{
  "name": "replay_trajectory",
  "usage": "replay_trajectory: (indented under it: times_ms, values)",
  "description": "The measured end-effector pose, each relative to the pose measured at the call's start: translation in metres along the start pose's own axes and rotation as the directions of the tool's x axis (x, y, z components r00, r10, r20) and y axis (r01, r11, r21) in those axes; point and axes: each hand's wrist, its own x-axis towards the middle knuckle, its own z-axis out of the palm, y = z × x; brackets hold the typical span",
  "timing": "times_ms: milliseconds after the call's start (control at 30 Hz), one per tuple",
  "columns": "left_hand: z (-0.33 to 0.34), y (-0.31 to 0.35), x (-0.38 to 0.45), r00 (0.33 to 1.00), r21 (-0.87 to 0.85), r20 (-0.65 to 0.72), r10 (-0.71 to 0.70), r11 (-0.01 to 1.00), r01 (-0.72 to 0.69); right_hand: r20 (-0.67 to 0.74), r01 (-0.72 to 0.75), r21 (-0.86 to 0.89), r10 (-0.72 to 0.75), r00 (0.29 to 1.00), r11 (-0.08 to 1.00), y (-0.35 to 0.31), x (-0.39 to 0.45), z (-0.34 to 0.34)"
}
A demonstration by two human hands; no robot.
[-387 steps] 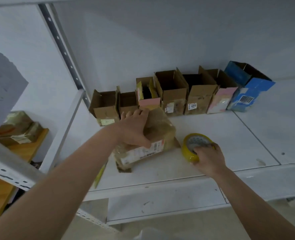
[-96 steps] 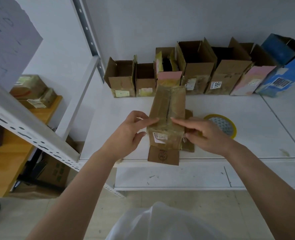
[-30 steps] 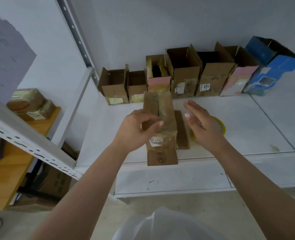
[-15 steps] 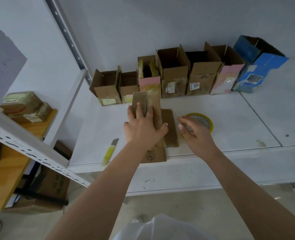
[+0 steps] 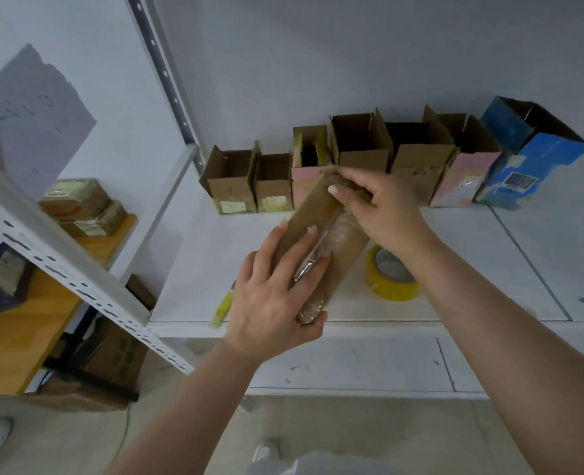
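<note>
On the front part of the white shelf (image 5: 489,269), centre of view: one long cardboard box (image 5: 312,209), brown, with a seam of clear tape running the length of its upper face. It lies slantwise, near end at the shelf's front edge, far end pointing toward the back row. Whether its underside rests on the shelf cannot be told.

Left hand (image 5: 276,286): fingers spread across the upper face of the near half, thumb wrapped under the near end; it holds the box.

Right hand (image 5: 379,207): fingers curled over the far end of the box, gripping it there; the forearm crosses above the tape roll.

Roll of yellow tape (image 5: 391,279): lying flat on the shelf, just beside the box on its right, partly covered by the right wrist.

Yellow utility knife (image 5: 222,305): on the shelf near the front edge, left of the box, partly behind the left hand.

Row of open cartons (image 5: 360,159): standing against the back wall, flaps up, side by side; mostly brown, two pink-fronted.

Blue carton (image 5: 537,166): right end of that row, open, tilted, barcode label on its front.

Shelf upright (image 5: 167,80): perforated white metal, at the shelf's left rear corner.

Wooden table (image 5: 26,323): lower left, beyond the rack, bearing taped parcels (image 5: 78,204) stacked together.
</note>
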Motion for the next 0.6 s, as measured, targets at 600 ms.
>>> replay_trajectory:
  times_ms: [600]
  values:
    - [-0.009, -0.030, -0.009, 0.987, -0.088, -0.038, 0.154, 0.984, -0.156, -0.168, -0.009, -0.099, -0.008, 0.986, 0.995, -0.026, -0.012, 0.020]
